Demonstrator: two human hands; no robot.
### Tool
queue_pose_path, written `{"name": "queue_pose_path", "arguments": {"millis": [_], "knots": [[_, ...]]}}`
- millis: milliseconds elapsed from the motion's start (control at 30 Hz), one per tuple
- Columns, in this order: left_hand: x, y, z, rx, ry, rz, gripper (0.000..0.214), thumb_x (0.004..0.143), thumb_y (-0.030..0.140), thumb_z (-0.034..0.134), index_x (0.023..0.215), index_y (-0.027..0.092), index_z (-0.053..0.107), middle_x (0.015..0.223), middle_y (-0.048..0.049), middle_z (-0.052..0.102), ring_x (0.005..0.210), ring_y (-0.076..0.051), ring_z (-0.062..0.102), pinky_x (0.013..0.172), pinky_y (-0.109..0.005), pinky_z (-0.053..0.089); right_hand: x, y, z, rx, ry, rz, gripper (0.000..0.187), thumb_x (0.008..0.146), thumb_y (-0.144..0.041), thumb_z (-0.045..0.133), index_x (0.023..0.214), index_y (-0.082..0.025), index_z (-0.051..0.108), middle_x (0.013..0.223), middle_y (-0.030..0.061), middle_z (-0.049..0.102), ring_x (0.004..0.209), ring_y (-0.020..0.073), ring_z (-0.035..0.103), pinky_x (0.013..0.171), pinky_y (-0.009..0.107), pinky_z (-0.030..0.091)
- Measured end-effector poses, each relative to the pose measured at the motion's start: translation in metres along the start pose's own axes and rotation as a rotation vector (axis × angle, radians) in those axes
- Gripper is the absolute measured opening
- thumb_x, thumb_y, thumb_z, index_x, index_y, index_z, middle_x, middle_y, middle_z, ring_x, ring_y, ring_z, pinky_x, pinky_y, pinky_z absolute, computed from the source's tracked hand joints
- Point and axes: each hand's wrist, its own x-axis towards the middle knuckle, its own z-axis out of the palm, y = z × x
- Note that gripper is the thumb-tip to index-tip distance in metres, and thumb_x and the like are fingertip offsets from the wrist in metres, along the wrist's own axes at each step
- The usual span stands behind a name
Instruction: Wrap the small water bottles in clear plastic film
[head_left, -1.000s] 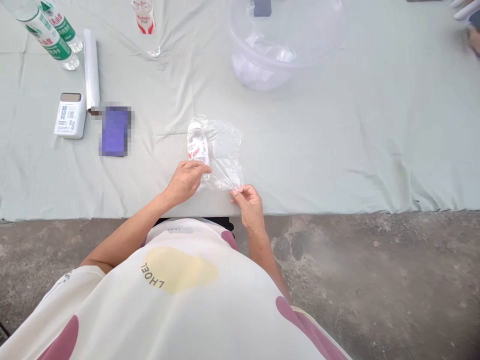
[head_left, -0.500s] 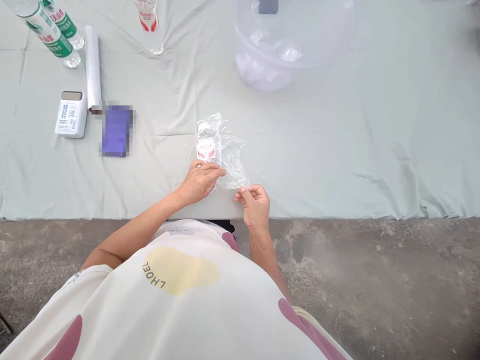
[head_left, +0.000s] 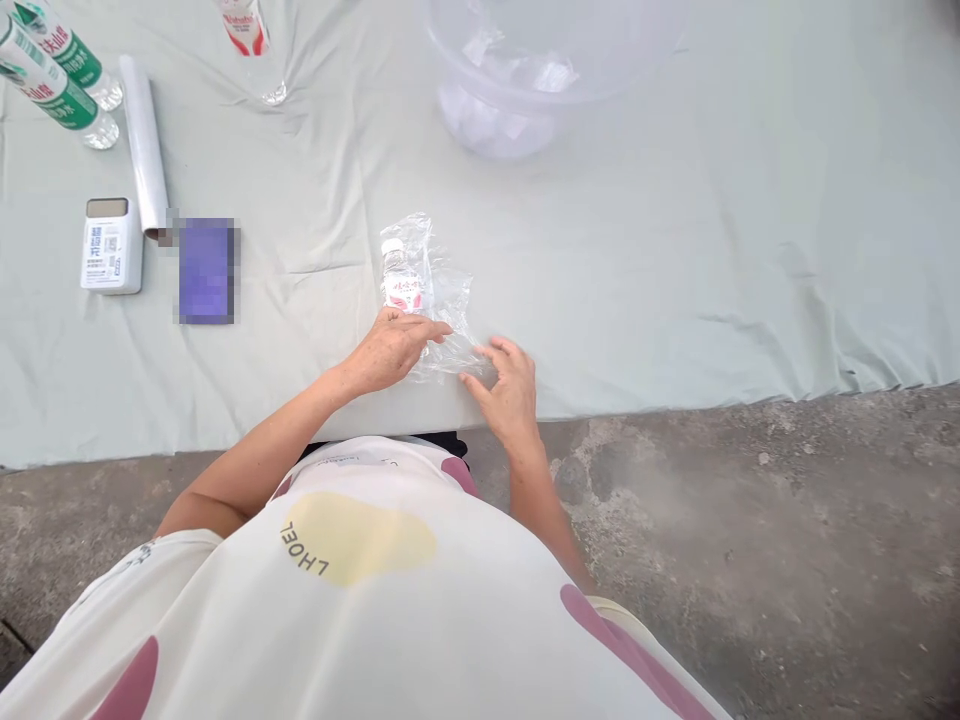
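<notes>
A small clear bottle (head_left: pixel 403 286) with a white cap and a red-and-white label lies on the cloth, within a crinkled sheet of clear plastic film (head_left: pixel 454 300). Across the bottle's lower part rests my left hand (head_left: pixel 388 348), its fingers stretched out to the right over the film; the bottle's bottom end is hidden under it. My right hand (head_left: pixel 508 388) is at the film's lower right edge, thumb and fingers apart. The fingertips are close to the film, and whether they touch it I cannot tell.
A translucent basin (head_left: pixel 480 110) with crumpled clear plastic inside stands at the back. Behind on the left are a larger bottle (head_left: pixel 251 50), green-labelled bottles (head_left: pixel 56 85), a white roll (head_left: pixel 144 145), a white box-shaped container (head_left: pixel 111 245) and a blurred purple item (head_left: pixel 207 270). Pale cloth (head_left: pixel 675 250) covers the table.
My right hand has opened from a pinch at the film's corner and let it go. My left hand stays over the bottle. The view has shifted and tilted slightly.
</notes>
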Motion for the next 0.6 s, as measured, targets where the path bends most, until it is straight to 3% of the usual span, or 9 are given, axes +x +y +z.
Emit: {"name": "queue_pose_path", "arguments": {"millis": [100,200,333,467,600], "knots": [[0.000,-0.001,0.000,0.026,-0.004,0.002,0.043,0.090,0.002,0.033,0.120,0.019,0.058,0.113,-0.0050,0.073,0.108,-0.015,0.065,0.092,-0.036,0.032,0.000,-0.009,0.002,0.028,-0.039,-0.022,0.016,0.081,-0.038,0.063,0.086,-0.022,0.067,0.123,0.0087,0.066,0.121,0.0288,0.055,0.103,0.049,0.044],[0.002,-0.002,0.004,0.119,-0.005,0.036,0.036,0.090,0.005,0.039,0.115,0.018,0.061,0.112,-0.0075,0.072,0.109,-0.018,0.064,0.091,-0.038,0.032,-0.008,-0.019,0.002,0.315,-0.134,0.155,0.020,0.083,-0.043,0.063,0.081,-0.023,0.063,0.102,0.0042,0.073,0.095,0.0222,0.068,0.083,0.038,0.054],[0.007,-0.002,0.013,0.315,-0.035,0.116,0.034,0.087,0.005,0.046,0.116,0.016,0.060,0.109,-0.0104,0.072,0.112,-0.023,0.060,0.087,-0.040,0.033,-0.019,-0.024,0.004,0.598,-0.210,0.346,0.026,0.077,-0.045,0.071,0.080,-0.022,0.060,0.078,0.0013,0.073,0.065,0.0158,0.069,0.056,0.026,0.050],[0.013,0.002,0.024,0.563,-0.029,0.149,0.038,0.085,-0.003,0.040,0.112,0.015,0.059,0.106,-0.0121,0.070,0.106,-0.023,0.059,0.080,-0.038,0.035,-0.026,-0.022,0.006,0.668,-0.152,0.438,0.032,0.071,-0.045,0.075,0.082,-0.021,0.058,0.069,-0.0011,0.070,0.054,0.0118,0.063,0.052,0.023,0.046],[0.015,0.008,0.028,0.691,0.011,0.200,0.044,0.086,-0.002,0.042,0.124,0.018,0.053,0.117,-0.0143,0.065,0.113,-0.024,0.056,0.079,-0.037,0.035,-0.028,-0.019,-0.003,0.669,-0.113,0.460,0.035,0.071,-0.048,0.074,0.087,-0.021,0.060,0.067,-0.0016,0.070,0.053,0.0112,0.061,0.054,0.024,0.046]]}}
